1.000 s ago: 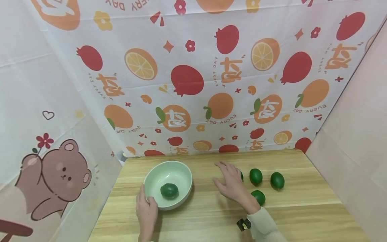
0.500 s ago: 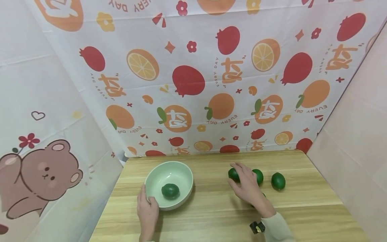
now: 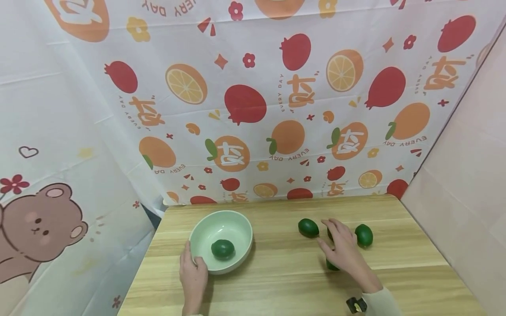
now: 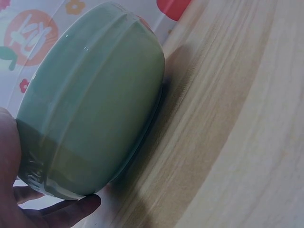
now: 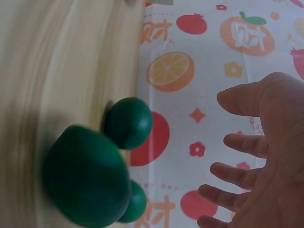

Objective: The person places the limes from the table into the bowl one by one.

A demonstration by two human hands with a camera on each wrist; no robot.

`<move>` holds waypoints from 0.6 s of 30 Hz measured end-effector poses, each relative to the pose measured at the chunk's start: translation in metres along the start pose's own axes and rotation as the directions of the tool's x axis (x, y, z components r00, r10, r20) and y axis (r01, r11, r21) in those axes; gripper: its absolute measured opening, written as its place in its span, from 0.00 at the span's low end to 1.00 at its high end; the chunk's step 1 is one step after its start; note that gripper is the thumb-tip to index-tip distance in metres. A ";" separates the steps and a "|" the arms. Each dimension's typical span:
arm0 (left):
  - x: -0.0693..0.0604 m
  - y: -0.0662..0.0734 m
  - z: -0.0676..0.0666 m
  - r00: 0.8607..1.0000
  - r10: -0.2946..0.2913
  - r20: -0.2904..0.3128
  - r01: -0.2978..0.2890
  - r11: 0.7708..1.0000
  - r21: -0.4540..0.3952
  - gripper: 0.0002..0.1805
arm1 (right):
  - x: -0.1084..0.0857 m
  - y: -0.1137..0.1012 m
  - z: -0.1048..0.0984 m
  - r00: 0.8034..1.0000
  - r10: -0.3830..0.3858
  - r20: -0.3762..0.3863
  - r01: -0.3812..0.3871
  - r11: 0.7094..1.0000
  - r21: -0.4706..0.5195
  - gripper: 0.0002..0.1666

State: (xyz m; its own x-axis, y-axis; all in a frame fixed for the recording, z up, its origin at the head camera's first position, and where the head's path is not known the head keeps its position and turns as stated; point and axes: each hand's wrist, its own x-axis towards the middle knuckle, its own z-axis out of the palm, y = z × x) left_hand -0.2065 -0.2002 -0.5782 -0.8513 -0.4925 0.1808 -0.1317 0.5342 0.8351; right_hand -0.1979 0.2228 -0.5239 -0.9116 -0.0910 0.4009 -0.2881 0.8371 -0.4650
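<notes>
Head view suggested a risk: limes (image 3: 308, 228) at right might roll away if the right hand (image 3: 346, 250) brushed them. That hand was spread, holding nothing, any contact unclear; the left hand (image 3: 193, 274) gripped the bowl (image 3: 229, 228) at its near-left side, one lime (image 3: 223, 249) lying inside.

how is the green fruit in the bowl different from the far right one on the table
Place: the bowl fruit lies in the pale green bowl, the far-right fruit on the table.
Pose: in the head view, the bowl fruit's length runs sideways, the far-right fruit's closer to up and down.
Nearest hand: the bowl fruit is nearer the left hand, the far-right fruit nearer the right hand.
Both are green and oval.
</notes>
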 end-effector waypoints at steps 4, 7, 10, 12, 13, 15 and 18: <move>0.000 -0.001 0.000 1.000 -0.001 0.000 0.001 1.000 -0.002 0.36 | -0.009 0.008 -0.002 1.000 0.020 0.015 -0.019 1.000 -0.020 0.34; 0.000 -0.001 0.001 1.000 0.000 -0.001 0.000 1.000 -0.001 0.36 | -0.015 0.012 -0.004 0.999 0.038 0.026 -0.037 0.999 -0.030 0.34; -0.001 -0.001 0.000 1.000 0.001 -0.003 -0.001 1.000 -0.002 0.35 | -0.021 0.016 -0.006 0.998 0.051 0.027 -0.050 0.998 -0.032 0.34; -0.001 -0.001 0.000 1.000 0.002 -0.007 -0.002 1.000 -0.004 0.35 | -0.025 0.018 -0.007 0.998 0.056 0.027 -0.055 0.998 -0.037 0.34; -0.001 -0.001 0.000 1.000 0.002 -0.007 -0.002 1.000 -0.005 0.35 | -0.027 0.019 -0.008 0.998 0.056 0.027 -0.055 0.998 -0.041 0.33; 0.000 0.000 0.000 1.000 0.001 -0.007 -0.001 1.000 -0.004 0.35 | -0.030 0.020 -0.009 0.998 0.052 0.029 -0.051 0.998 -0.047 0.34; 0.001 0.001 -0.001 1.000 0.004 -0.008 -0.004 1.000 -0.007 0.35 | -0.035 0.022 -0.010 0.998 0.054 0.035 -0.051 0.997 -0.058 0.34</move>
State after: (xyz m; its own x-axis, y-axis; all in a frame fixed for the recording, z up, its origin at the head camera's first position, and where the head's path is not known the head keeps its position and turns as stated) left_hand -0.2067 -0.2006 -0.5774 -0.8475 -0.4961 0.1885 -0.1246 0.5313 0.8380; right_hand -0.1693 0.2500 -0.5405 -0.9354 -0.0649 0.3476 -0.2234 0.8704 -0.4388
